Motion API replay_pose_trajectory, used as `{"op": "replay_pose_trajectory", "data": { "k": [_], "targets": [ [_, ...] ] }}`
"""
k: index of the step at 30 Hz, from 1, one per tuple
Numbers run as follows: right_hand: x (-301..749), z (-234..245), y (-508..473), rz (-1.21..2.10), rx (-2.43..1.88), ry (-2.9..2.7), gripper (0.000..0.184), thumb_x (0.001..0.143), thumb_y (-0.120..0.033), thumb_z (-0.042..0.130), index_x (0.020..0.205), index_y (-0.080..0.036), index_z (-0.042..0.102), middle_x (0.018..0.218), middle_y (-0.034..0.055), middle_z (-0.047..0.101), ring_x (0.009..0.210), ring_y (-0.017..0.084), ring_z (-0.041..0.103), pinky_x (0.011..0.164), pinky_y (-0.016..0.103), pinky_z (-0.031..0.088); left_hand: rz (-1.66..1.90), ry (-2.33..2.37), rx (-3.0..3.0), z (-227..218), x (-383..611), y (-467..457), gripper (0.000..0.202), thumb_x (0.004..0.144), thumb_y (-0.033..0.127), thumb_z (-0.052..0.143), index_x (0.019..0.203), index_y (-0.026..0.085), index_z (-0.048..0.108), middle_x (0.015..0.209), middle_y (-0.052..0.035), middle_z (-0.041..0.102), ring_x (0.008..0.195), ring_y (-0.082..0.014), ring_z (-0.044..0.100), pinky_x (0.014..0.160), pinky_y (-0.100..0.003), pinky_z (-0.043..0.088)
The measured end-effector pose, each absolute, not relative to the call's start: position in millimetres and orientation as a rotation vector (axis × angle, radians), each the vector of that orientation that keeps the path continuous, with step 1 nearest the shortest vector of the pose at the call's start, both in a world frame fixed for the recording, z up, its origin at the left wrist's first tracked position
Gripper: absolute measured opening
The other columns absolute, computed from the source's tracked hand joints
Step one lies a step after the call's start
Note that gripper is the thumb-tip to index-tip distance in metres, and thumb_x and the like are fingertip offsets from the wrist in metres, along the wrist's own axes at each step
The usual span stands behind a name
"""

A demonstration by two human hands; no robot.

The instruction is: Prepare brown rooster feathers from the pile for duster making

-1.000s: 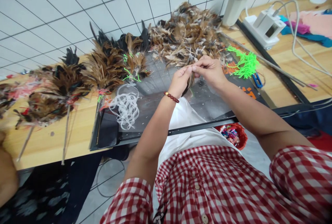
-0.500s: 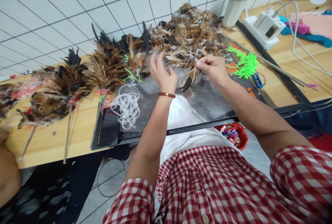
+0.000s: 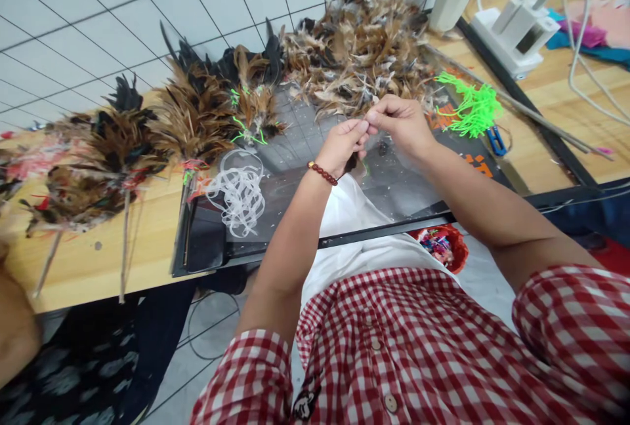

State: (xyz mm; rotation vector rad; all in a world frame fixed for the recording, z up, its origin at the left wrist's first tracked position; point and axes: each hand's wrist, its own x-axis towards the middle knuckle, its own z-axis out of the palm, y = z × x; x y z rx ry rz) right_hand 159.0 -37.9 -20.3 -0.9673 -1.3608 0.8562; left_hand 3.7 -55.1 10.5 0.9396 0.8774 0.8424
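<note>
My left hand (image 3: 343,145), with a beaded bracelet (image 3: 323,174) at the wrist, is closed in a pinch above the dark glossy board. My right hand (image 3: 404,124) is pinched too, its fingertips meeting the left ones. Between them they hold feathers; most are hidden by the fingers, and a dark feather end (image 3: 351,162) shows under the left hand. Just beyond both hands lies a large heap of brown, black and pale feathers (image 3: 359,51). Left of my left forearm is a loose tangle of clear ribbon (image 3: 241,202).
Feather bundles on sticks (image 3: 184,117) line the left side. Bright green cords (image 3: 470,107) and a blue-handled tool (image 3: 496,141) lie right. Thin rods, a white power strip with chargers (image 3: 514,35) and cables are further right. A red basket (image 3: 457,249) stands below; another person sits left.
My left hand has gone from open fingers to a pinch and moved right to meet my right hand. The brown feathers under my right hand are now mostly hidden. The view has shifted slightly.
</note>
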Motion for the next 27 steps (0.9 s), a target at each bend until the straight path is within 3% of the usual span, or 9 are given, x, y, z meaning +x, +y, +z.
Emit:
{"op": "replay_pose_trajectory", "data": {
  "k": [5,12,16,19,22,27],
  "targets": [
    [170,-27,-25,0.854,-1.020,-1.229,0.048,0.076,-0.068,0.085,0.072,-0.023,0.069,0.068,-0.0020,0.059,0.060,0.010,0.044,0.060,0.029,0.042,0.865,0.923,0.877,15,4,-54,0.036,0.099,0.038,0.070,0.074,0.016,0.057,0.057,0.0085,0.039,0.043,0.0006,0.029,0.043,-0.010,0.026],
    [163,-17,-33,0.848,-0.954,-1.507,0.052,0.074,-0.075,0.082,0.080,-0.024,0.073,0.077,0.0011,0.068,0.073,0.016,0.060,0.072,0.034,0.051,0.835,0.942,0.865,15,5,-55,0.036,0.099,0.032,0.070,0.071,0.016,0.054,0.055,0.0091,0.038,0.041,0.0009,0.024,0.042,-0.012,0.019],
    [182,-17,-26,0.528,-1.178,-1.500,0.042,0.084,-0.059,0.078,0.069,-0.022,0.066,0.067,-0.0004,0.060,0.066,0.014,0.052,0.068,0.032,0.045,1.042,0.969,0.764,18,-10,-44,0.036,0.099,0.034,0.070,0.073,0.017,0.052,0.055,0.0095,0.036,0.042,0.0000,0.023,0.042,-0.013,0.017],
    [195,-12,-18,0.358,-1.363,-1.667,0.033,0.085,-0.046,0.077,0.066,-0.021,0.066,0.067,0.0014,0.061,0.067,0.016,0.053,0.068,0.034,0.043,1.312,1.015,0.603,20,-29,-30,0.036,0.107,0.028,0.055,0.073,0.018,0.051,0.054,0.0088,0.035,0.041,-0.0012,0.020,0.041,-0.017,0.016],
    [190,1,-10,0.207,-1.375,-2.041,0.016,0.088,-0.035,0.071,0.081,-0.022,0.078,0.087,0.0065,0.072,0.085,0.023,0.063,0.078,0.037,0.046,1.443,1.036,0.465,18,-43,-20,0.041,0.111,0.023,0.042,0.071,0.018,0.050,0.052,0.0077,0.034,0.042,-0.0020,0.017,0.042,-0.019,0.015],
    [154,19,-2,0.053,-1.298,-2.676,0.028,0.091,-0.028,0.063,0.108,-0.021,0.084,0.109,0.0117,0.078,0.106,0.030,0.068,0.084,0.039,0.044,1.398,1.045,0.472,12,-41,-20,0.036,0.110,0.023,0.044,0.075,0.017,0.050,0.051,0.0097,0.034,0.039,-0.0017,0.019,0.040,-0.016,0.014]
  ]
}}
